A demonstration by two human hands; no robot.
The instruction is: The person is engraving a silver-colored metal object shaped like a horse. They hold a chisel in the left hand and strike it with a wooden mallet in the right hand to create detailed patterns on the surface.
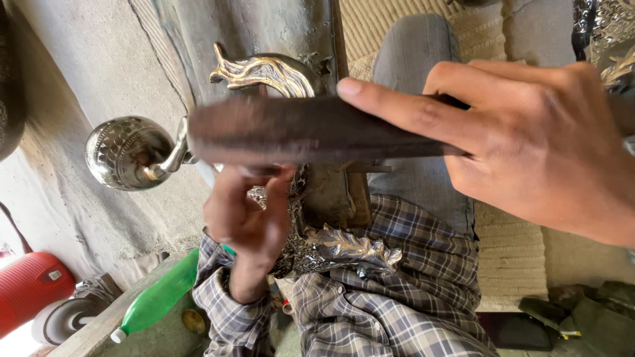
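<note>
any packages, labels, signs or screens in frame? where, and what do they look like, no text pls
Green plastic bottle: bottom left, lying tilted, white cap, no label visible.
Red container: far left bottom edge, rounded, with a small pale sticker.
No signs or screens show.

small white label (54, 275) on red container (30, 285), lower left

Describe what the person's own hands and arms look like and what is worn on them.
Both hands are bare: no gloves. The right hand shows no sleeve up to the frame edge, and no ring on its fingers. The left hand comes out of a long plaid sleeve, grey-blue and white check, loose and creased at the wrist.
</note>
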